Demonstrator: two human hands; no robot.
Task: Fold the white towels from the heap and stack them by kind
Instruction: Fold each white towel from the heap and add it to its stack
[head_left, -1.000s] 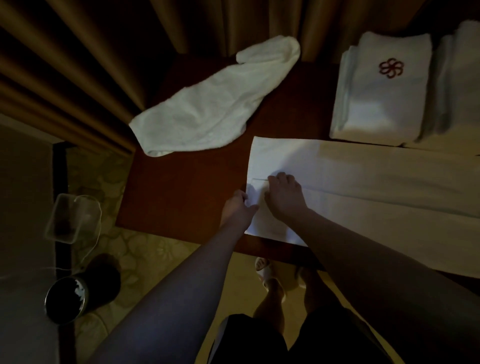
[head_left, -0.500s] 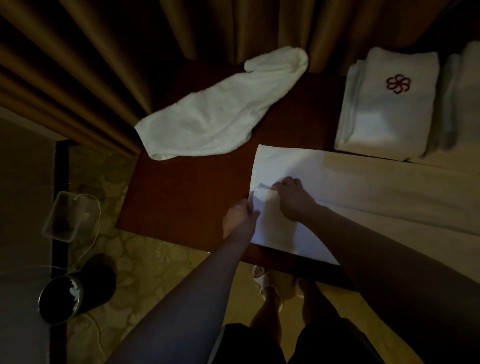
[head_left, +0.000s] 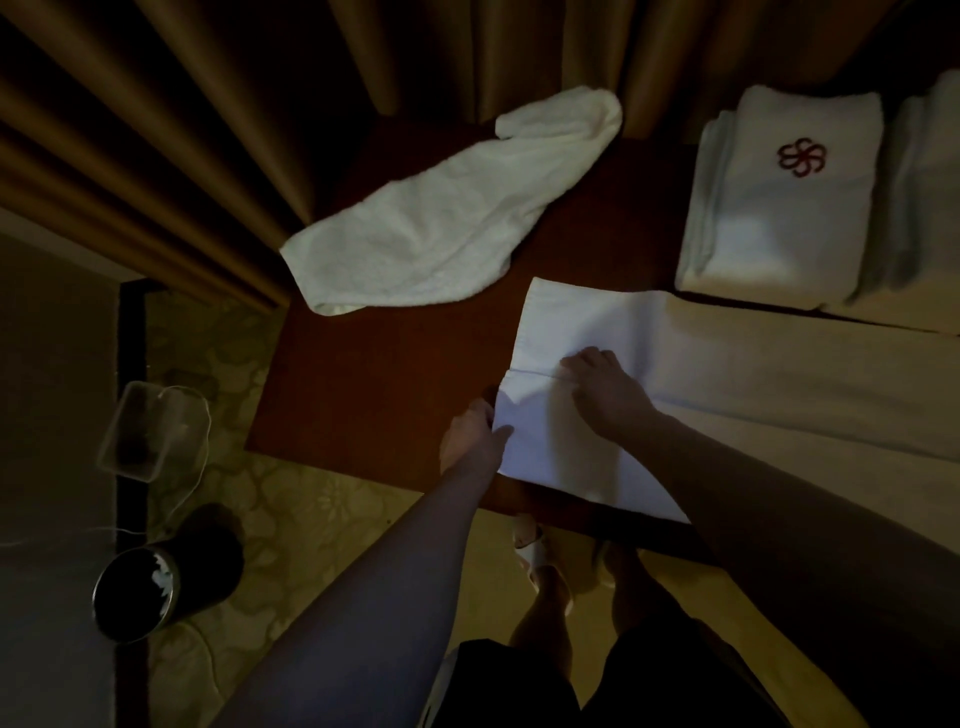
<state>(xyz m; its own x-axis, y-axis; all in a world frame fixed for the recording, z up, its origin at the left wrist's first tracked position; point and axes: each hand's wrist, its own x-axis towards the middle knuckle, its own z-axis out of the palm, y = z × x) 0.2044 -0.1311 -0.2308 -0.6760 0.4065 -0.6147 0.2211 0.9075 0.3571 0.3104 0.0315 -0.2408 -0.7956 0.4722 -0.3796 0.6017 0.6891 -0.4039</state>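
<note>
L hand pinched long towel end, R hand gripped fold edge; I judged uneven tension btwn them could skew it.

My head view is dim and soft; only the white terry towels catch light, and the edges bow.

Bare dark tabletop lies open in the middle of the frame, between the crumpled towel above it and the flat towel that covers the table's right half. At upper right the folded stack with the red emblem and a second stack just beside it block the far corner. Curtain folds close off the top and upper left behind the table.
</note>
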